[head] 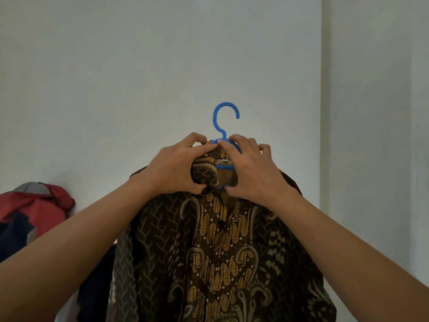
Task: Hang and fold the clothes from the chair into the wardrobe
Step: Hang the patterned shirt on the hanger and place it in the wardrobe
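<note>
Left hand (pixel 177 169) and right hand (pixel 251 169) each pinch the collar of the brown batik shirt (pixel 220 252), mounted on the blue hanger (pixel 224 119).

Brown-and-gold patterned batik shirt (pixel 218 247) hangs upright on a blue plastic hanger (pixel 223 122). Collar sits bunched within the two-handed grip; hook projects above it, body drapes below, front facing the camera.

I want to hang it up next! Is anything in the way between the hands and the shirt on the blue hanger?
No. Both the left hand and right hand already grip the collar of the brown patterned shirt on the blue hanger. The hanger's hook is free in front of the bare wall. The wardrobe isn't in view.
</note>
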Available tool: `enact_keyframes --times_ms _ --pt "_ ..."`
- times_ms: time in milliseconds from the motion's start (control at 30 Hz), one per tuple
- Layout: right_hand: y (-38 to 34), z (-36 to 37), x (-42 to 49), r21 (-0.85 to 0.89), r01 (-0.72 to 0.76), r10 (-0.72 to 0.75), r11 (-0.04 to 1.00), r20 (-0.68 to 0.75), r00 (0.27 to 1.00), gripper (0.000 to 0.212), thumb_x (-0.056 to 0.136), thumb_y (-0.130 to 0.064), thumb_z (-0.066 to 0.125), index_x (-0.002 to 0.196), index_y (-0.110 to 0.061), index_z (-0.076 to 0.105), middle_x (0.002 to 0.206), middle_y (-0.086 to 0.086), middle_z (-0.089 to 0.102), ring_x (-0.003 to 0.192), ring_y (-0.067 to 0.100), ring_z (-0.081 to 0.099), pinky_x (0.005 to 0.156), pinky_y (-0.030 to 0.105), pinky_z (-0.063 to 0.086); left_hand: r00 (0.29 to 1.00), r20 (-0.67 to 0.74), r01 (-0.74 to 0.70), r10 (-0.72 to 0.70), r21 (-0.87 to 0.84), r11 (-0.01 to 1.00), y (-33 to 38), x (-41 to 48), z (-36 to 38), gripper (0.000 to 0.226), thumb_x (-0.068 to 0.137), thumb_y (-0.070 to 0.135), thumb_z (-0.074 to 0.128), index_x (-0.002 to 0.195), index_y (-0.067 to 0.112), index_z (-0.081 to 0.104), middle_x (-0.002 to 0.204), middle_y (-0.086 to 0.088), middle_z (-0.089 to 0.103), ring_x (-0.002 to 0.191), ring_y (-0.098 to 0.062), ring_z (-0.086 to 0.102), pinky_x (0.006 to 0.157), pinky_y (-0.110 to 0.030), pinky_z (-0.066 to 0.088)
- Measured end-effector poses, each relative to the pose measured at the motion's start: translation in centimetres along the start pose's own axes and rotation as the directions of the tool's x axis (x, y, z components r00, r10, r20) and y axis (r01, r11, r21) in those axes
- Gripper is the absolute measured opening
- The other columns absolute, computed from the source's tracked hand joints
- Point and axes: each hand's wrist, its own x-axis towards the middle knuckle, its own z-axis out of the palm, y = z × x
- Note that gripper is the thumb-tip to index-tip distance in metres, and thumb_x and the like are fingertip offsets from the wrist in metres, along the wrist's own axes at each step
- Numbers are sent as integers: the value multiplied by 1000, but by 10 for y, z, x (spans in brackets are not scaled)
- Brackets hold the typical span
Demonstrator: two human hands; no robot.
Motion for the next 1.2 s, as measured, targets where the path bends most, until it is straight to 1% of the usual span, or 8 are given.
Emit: enact_keyframes --times_ms 200,333,533,633,767,967,1100,1200 --pt "-1 4 1 -53 22 -22 998 10 1000 112 58 -60 78 150 -19 27 145 6 36 128 27 41 99 49 34 998 -25 49 -52 -117 992 -1 0 2 94 59 49 87 143 27 51 136 9 47 109 -12 57 87 -34 53" --pt "-6 6 -2 -81 36 -36 996 0 999 113 57 -60 77 150 -18 28 141 5 39 126 25 43 102 50 29 997 -71 33 -44 -156 987 -3 -1 4 84 62 55 81 138 29 56 131 12 52 106 -10 60 86 -40 55" --pt "0 7 -5 -85 1 0 996 19 1000 113 58 -65 72 150 -18 28 141 4 38 131 28 38 113 65 15 1000 -19 -5 3 -147 989 1 -11 6 115 60 72 79 155 31 27 150 12 36 126 -7 49 101 -30 47" --pt "10 1 -3 -48 -15 18 999 49 999 114 57 -66 71 151 -21 25 144 3 35 133 29 35 113 69 14 999 28 21 -17 -120 993 -3 -16 7 117 63 72 77 156 40 14 151 10 34 123 -12 53 96 -34 51" --pt "17 -6 -3 -51 -8 13 999 82 997 116 56 -66 73 153 -27 21 149 -2 31 134 29 34 111 72 14 1000 27 -1 0 42 999 -6 -19 12 112 66 67 78 156 34 20 139 3 45 103 -19 62 77 -37 58" --pt "24 -10 -8 25 -15 13 1000 89 996 115 61 -65 76 153 -31 16 153 -5 24 137 26 35 110 74 19 999 -26 -25 26 45 999 -1 -18 20 106 69 59 80 156 27 26 134 0 51 97 -20 64 69 -35 57" --pt "38 -17 -24 261 -30 20 965 41 999 108 69 -75 67 155 -35 14 157 -11 19 142 17 32 116 66 14 998 -63 -14 16 26 1000 -1 -17 22 101 66 60 73 153 28 33 130 1 53 89 -21 64 64 -33 54" --pt "57 -24 -47 386 -78 96 919 -30 995 100 75 -79 58 154 -31 21 153 -11 26 139 10 32 117 59 23 998 -66 -23 23 10 1000 -1 -15 23 101 65 58 73 153 28 34 130 2 53 89 -19 63 64 -34 54"
